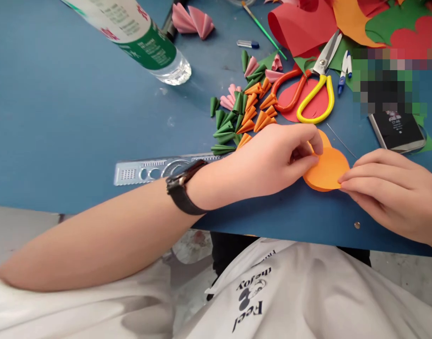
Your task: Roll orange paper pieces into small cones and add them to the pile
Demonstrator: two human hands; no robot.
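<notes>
Near the front edge of the blue table, an orange paper circle [329, 170] is pinched from both sides. My left hand [286, 153], with a black watch on its wrist, is closed on the circle's left edge. On the right, my right hand [392, 188] grips the lower right edge between thumb and fingers. Another orange rounded piece [324, 138] shows just behind the circle; whether the two are joined I cannot tell. A thin needle-like rod [341, 140] lies beyond my right fingertips.
Red-and-yellow-handled scissors [322, 80] rest partly on a red paper circle [290, 101]. Small rolled paper cones [230, 120] lie behind my left hand. A clear ruler [145, 172], a water bottle [156, 52], a phone [396, 127] and coloured paper scraps [300, 23] are around.
</notes>
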